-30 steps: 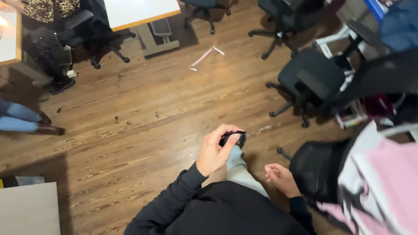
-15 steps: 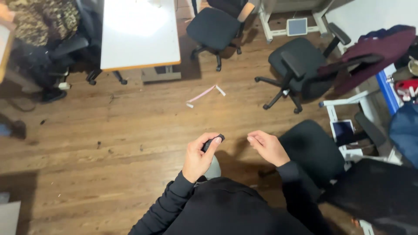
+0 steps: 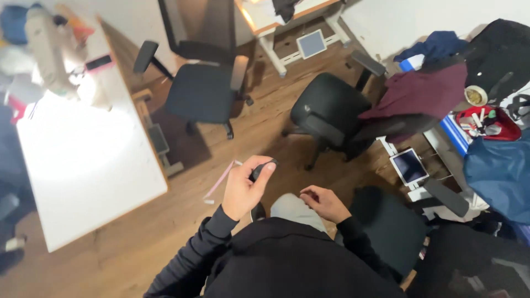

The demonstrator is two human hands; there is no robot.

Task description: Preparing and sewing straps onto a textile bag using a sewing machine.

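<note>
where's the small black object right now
In the head view, the small black object is pinched in the left hand, centre frame, above the wooden floor.

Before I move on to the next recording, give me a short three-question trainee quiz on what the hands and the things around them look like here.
1. True or false: the left hand grips a small dark object between thumb and fingers.
2. What does the right hand hold?
A) a tablet
B) nothing visible
C) a pink strip
3. Fill in: the pink strip lies on the wooden ____, beside the white table.

Key
1. True: the fingers close around the small dark object.
2. B: the right hand is loosely curled, with nothing visible in it.
3. floor, left of the left hand, below the nearer black office chair.
</note>
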